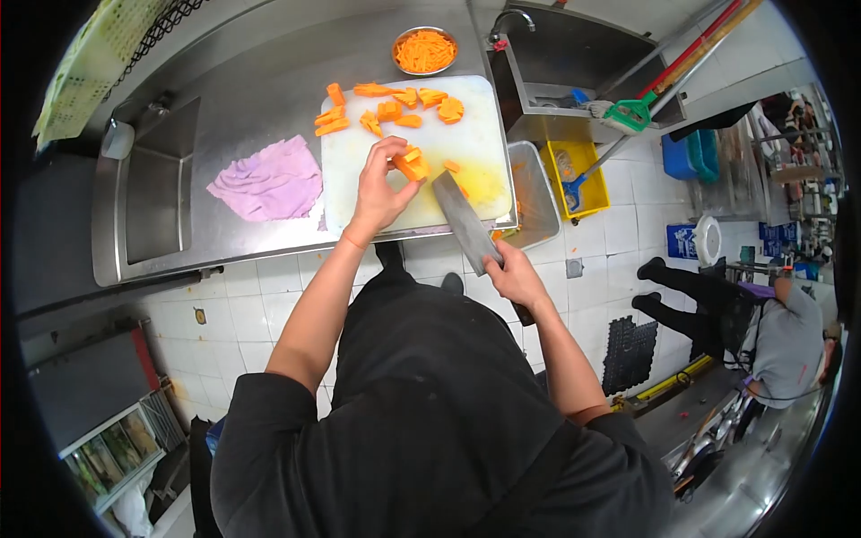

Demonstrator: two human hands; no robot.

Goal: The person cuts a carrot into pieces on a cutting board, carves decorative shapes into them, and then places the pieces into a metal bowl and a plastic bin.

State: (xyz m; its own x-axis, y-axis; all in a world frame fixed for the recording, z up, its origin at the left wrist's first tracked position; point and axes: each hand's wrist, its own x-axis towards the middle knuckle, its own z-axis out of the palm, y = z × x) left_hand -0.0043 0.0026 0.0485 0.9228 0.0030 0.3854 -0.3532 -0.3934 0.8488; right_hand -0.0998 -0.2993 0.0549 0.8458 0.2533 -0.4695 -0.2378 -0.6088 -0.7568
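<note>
A white cutting board [345,179] lies on the steel counter. Near its front, my left hand [383,190] pinches an orange carrot chunk [412,165] between thumb and fingers. My right hand [516,276] grips the dark handle of a wide cleaver [464,218], whose blade reaches over the board's front right part. Small orange bits lie beside the blade tip, on a yellow-stained patch. Several carrot pieces [388,110] are spread along the back of the board. Behind the board stands a metal bowl of cut carrot strips [425,51].
Left of the board lies a crumpled pink cloth [269,181], with a sink [161,188] beyond. A grey bin [535,195] and yellow crate [577,179] stand right of the counter. Another sink [574,97] is at the back right. A person [785,341] is at the far right.
</note>
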